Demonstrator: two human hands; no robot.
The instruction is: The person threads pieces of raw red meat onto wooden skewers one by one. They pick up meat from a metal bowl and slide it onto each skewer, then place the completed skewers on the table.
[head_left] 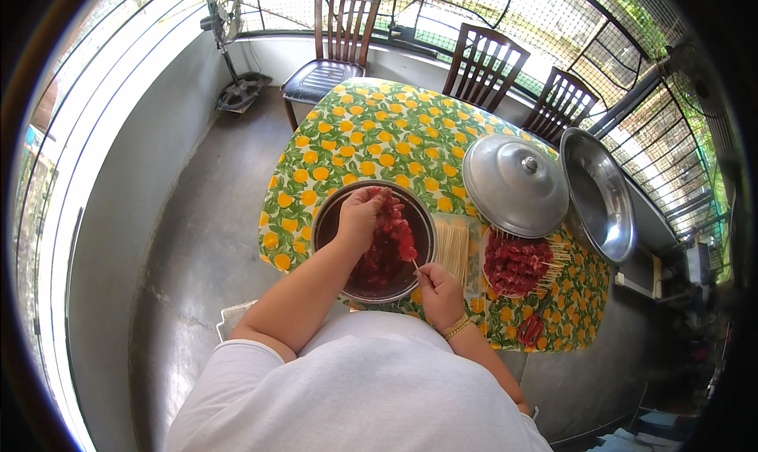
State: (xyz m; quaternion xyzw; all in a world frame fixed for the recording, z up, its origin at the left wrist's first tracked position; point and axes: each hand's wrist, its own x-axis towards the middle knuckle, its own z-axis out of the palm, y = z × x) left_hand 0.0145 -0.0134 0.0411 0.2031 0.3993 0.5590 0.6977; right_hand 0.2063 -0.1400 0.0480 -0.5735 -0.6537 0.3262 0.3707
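Note:
Over a round metal pot of dark red marinade and meat, I hold a skewer threaded with red raw meat. My right hand is closed on the bare lower end of the stick. At the upper end, the fingers of my left hand pinch the meat; their tips are partly hidden. Right of the pot lies a bundle of bare bamboo skewers on a clear plastic tray. Farther right, a plate carries a heap of finished meat skewers, their stick ends pointing right.
A domed metal lid and a big metal basin stand at the table's right side. Red-handled scissors lie near the front right edge. The tablecloth has a fruit print. Chairs and a fan stand beyond.

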